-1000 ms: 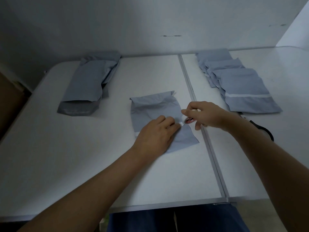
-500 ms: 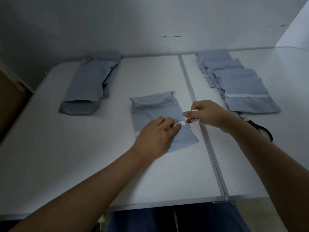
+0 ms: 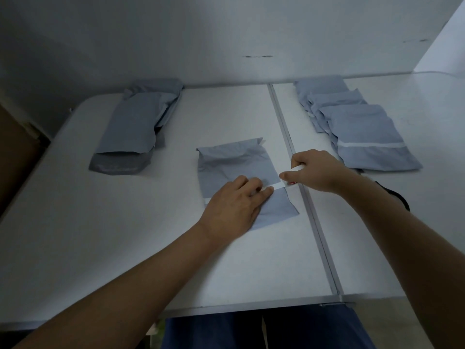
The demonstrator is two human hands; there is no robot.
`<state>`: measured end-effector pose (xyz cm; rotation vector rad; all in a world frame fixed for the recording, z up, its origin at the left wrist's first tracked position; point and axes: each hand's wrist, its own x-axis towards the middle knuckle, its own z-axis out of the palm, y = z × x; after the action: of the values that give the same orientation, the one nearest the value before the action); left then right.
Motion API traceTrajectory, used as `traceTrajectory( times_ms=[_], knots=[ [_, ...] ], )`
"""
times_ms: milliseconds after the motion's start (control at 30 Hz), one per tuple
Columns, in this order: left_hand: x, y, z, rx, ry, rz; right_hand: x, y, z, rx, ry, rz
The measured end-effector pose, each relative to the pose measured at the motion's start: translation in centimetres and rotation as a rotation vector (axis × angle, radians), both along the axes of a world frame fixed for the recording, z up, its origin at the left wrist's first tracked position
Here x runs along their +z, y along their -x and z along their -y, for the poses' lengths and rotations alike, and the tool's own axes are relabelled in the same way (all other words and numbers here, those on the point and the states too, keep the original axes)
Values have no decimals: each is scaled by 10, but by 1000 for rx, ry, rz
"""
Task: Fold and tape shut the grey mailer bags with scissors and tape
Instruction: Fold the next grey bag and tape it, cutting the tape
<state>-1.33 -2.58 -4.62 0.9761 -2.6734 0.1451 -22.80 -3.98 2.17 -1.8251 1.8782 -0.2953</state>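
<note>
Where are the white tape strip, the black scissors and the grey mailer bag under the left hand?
white tape strip [image 3: 276, 185], head view, stretched middle.
black scissors [image 3: 395, 196], head view, handle loop.
grey mailer bag [image 3: 226, 165], head view, upper panel.

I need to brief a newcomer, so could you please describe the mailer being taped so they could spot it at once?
On the white table, look just left of the metal seam, between the two bag piles. The mailer lies there alone. Unlike the others, the left hand presses on it, while the right hand draws a tape strip across its fold.
</note>
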Motion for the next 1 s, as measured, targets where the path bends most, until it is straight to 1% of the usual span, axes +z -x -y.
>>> traceTrajectory(
  times_ms=[300,533,667,733,867,1000],
  knots=[
    [4,3,1,4,-17,20,3,-2,-1,14,-16,-86],
    [15,10,3,-10,-57,139,2,-1,-1,17,-26,-86],
    [20,12,3,-6,-79,186,-1,0,-3,44,2,-136],
    [21,13,3,-4,-85,200,-2,0,-5,65,36,-100],
    [25,18,5,19,-89,217,-3,1,-9,12,83,84],
    [24,17,7,-1,-93,205,-7,-1,-12,-50,81,141]
  ],
)
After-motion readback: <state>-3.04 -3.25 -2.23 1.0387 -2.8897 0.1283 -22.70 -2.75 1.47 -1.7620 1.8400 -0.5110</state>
